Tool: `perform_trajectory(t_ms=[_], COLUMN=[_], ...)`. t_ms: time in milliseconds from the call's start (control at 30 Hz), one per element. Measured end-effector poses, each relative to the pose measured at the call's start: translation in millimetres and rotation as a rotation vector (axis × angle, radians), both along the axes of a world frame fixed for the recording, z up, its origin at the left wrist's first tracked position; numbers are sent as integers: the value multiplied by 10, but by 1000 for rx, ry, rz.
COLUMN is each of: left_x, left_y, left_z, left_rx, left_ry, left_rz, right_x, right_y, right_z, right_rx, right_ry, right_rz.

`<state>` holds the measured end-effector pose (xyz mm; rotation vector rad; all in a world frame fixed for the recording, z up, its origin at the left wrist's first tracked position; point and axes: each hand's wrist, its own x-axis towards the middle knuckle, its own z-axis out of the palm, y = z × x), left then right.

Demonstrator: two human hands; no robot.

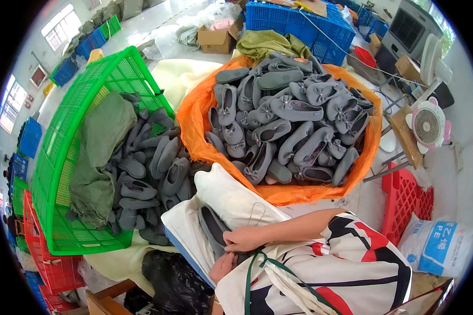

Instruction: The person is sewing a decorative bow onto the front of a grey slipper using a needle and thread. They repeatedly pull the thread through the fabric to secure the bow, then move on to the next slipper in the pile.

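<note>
Your left hand [223,268] and right hand [242,239], fingers curled, pinch one flat grey fabric shoe [211,226], near one green plastic crate [63,142] and one orange plastic sack [372,157].

Hands: two, left hand [223,266] and right hand [242,239]. Shoes: one [210,221] plainly seen at hands; dozens [299,107] in orange sack [194,105], many more [176,176] in large green crate [55,184] (overlap defeats exact count). Orange sacks: one. Large green crates: one. Pink-white fans [429,122]: one. Black bags [173,278]: one. White-blue sacks [436,247]: one.
</note>
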<state>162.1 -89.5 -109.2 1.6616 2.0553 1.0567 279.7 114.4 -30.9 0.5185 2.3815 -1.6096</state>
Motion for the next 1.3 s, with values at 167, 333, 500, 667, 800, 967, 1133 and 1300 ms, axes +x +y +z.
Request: perform_trajectory(t_ms=[167, 333, 500, 667, 800, 967, 1133, 1300], left_x=[30, 31, 66, 52, 47, 32, -22, -114], left_y=[328, 293, 303, 303, 294, 358, 406, 336], left_z=[564, 587, 664, 606, 587, 656, 745, 640], left_rx=[180, 266, 232, 235, 193, 124, -67, -76], left_ry=[310, 403, 457, 475, 446, 364, 318, 299], left_rz=[-147, -89, -71, -73, -25, -27, -49, -12], right_x=[-48, -180, -249, -291, -368, -441, -216, -3], right_y=[-25, 3, 12, 9, -27, 56, 611, 1372], right_z=[15, 154, 202, -6, -174, 91, 5, 1043], right_rx=[30, 449, 432, 332, 50, -688, -885, -792], right_ry=[47, 144, 168, 65, 351, 174, 333, 547], right_rz=[-40, 138, 227, 263, -71, -436, -603, -1358])
